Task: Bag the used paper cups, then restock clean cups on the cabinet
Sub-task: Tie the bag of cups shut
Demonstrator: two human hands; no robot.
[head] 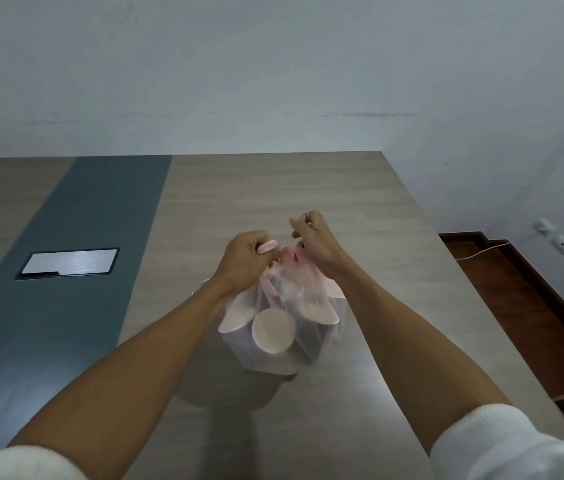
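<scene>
A thin pink see-through plastic bag [311,341] hangs just above the wooden table [360,209], casting a shadow under it. Inside it lie several paper cups [273,331], their round ends pressing against the film. My left hand [244,259] is closed on the bag's left handle at the gathered top. My right hand [313,239] pinches the other handle right beside it, fingers curled. Both hands meet over the bag's neck, which is bunched between them.
A dark grey strip [76,271] runs along the table at left, with a metal cable hatch [69,263] set in it. The table's right edge drops to a brown floor [523,317]. Wall sockets [554,237] with a cable sit at far right.
</scene>
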